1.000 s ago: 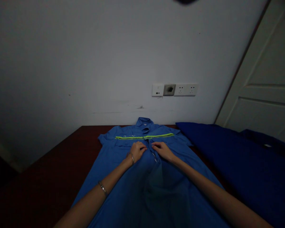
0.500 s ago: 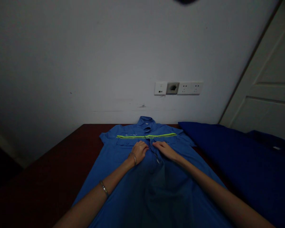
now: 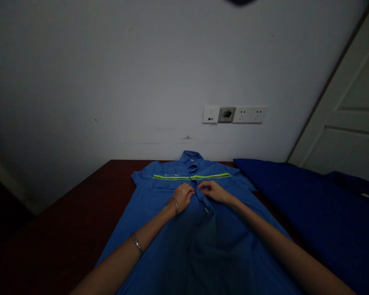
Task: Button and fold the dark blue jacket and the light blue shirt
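Observation:
A blue short-sleeved work shirt (image 3: 147,213) lies spread front up, its collar (image 3: 191,156) toward the wall. A yellow-green stripe (image 3: 172,178) crosses its chest. My left hand (image 3: 183,194), with a bracelet at the wrist, is closed at the shirt's front edge just below the stripe. Close by on the right, my right hand (image 3: 213,191) pinches the other front edge with thumb and forefinger. Between them the front placket (image 3: 203,199) is lifted and folded, with a small pale tag or patch showing. The fingertips' exact hold is partly hidden.
The shirt lies on a dark red table (image 3: 80,205). A darker blue cloth or garment (image 3: 295,196) lies along the right side. Behind the table is a white wall with a row of sockets (image 3: 233,114); a panelled door (image 3: 350,123) stands at the right.
The right hand has turned slightly, its fingers now more curled, and the placket between the hands stands more lifted. The left hand stays at its edge. The view has shifted a little.

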`<state>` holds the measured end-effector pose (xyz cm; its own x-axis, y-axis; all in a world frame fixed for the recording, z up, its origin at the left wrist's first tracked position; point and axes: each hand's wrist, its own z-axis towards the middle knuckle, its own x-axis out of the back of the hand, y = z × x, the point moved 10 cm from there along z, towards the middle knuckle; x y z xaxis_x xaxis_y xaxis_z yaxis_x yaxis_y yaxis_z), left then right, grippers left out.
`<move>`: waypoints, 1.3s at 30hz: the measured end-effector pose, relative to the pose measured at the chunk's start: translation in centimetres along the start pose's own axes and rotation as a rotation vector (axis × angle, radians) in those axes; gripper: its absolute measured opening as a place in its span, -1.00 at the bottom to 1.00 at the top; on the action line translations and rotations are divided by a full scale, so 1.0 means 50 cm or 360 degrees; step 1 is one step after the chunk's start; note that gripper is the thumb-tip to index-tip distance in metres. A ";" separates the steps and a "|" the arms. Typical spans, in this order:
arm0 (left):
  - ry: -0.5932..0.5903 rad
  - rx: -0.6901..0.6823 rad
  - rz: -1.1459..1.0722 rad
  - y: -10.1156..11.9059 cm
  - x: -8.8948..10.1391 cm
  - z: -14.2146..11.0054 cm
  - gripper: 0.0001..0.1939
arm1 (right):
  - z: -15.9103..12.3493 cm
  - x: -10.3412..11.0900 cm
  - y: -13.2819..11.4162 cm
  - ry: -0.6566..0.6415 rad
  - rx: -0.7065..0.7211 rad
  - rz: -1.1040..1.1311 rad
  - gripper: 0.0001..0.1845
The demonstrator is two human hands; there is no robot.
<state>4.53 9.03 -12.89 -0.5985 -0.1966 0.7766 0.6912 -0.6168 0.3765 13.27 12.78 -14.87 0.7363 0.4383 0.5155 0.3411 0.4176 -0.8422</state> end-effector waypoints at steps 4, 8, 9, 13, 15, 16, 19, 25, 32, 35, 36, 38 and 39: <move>-0.0009 0.0012 0.0002 -0.004 -0.004 0.001 -0.83 | 0.000 0.002 -0.027 0.0023 0.0083 -0.0137 -0.79; 0.0015 -0.0021 -0.0006 -0.002 -0.004 0.001 -0.83 | -0.004 0.010 -0.059 0.0109 0.0262 -0.0336 -0.83; 0.0036 -0.0030 -0.0014 -0.001 -0.001 0.001 -0.84 | -0.005 0.012 -0.062 0.0135 0.0293 -0.0367 -0.84; 0.0111 -0.0056 -0.0068 0.004 0.010 -0.001 -0.86 | -0.008 0.019 -0.052 0.0207 0.0303 -0.0373 -0.84; 0.0128 -0.0054 -0.0086 0.005 0.013 -0.001 -0.86 | -0.008 0.020 -0.043 0.0204 0.0276 -0.0321 -0.84; 0.0132 -0.0049 -0.0091 0.004 0.014 -0.001 -0.87 | -0.009 0.021 -0.040 0.0195 0.0259 -0.0284 -0.84; 0.0134 -0.0031 -0.0097 0.002 0.014 0.000 -0.87 | -0.011 0.021 -0.034 0.0146 0.0157 -0.0164 -0.79; 0.0104 0.0005 -0.0066 -0.006 0.007 0.000 -0.87 | -0.012 0.017 -0.035 0.0115 -0.0043 -0.0170 -0.63; 0.0136 0.0028 -0.0069 -0.011 0.009 0.000 -0.89 | 0.000 0.022 0.011 0.0183 -0.0095 -0.0148 -0.72; 0.0127 0.0017 -0.0058 -0.010 0.008 0.000 -0.89 | -0.002 0.019 0.026 0.0134 -0.0207 -0.0025 -0.71; 0.0124 0.0009 -0.0047 -0.008 0.008 0.000 -0.89 | -0.004 0.018 0.026 0.0128 -0.0221 -0.0010 -0.71; 0.0111 -0.0008 -0.0020 -0.004 0.008 0.000 -0.89 | -0.005 0.016 0.020 0.0111 -0.0224 -0.0005 -0.71; 0.0103 -0.0014 -0.0006 -0.002 0.008 0.000 -0.88 | -0.005 0.014 0.017 0.0098 -0.0222 -0.0006 -0.71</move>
<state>4.23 9.00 -12.62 -0.6262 -0.2432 0.7407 0.6856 -0.6241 0.3747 14.23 13.23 -15.27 0.7678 0.3856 0.5116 0.4186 0.3025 -0.8563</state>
